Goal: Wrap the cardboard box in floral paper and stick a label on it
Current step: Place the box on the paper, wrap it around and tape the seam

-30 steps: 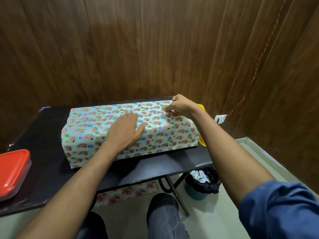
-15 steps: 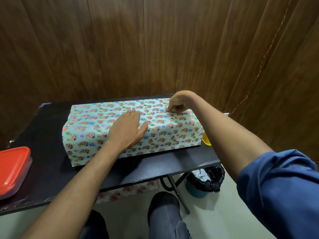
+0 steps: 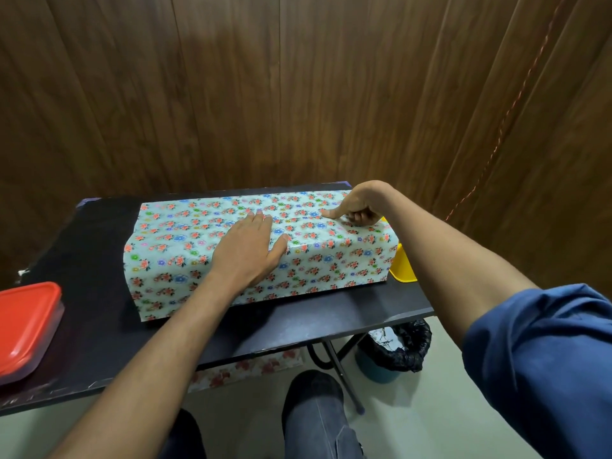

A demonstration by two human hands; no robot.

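Observation:
A long box covered in floral paper [image 3: 178,260] lies across the black table [image 3: 291,326]. My left hand [image 3: 248,250] rests flat on the box's top near its front edge, fingers straight. At the box's far right end my right hand [image 3: 359,208] has its fingers curled, and its straight thumb presses down on the paper. The cardboard is fully hidden under the paper, which hangs loose at the left end. No label is in view.
A red-lidded container [image 3: 23,326] sits at the table's left edge. A yellow object [image 3: 402,270] pokes out behind the box's right end. Under the table are a floral paper piece [image 3: 248,369] and a bin with a black bag [image 3: 397,349]. Wood panelling stands close behind.
My right hand has shifted slightly along the far right top of the box, now pressing with the thumb. The left hand stays flat in place.

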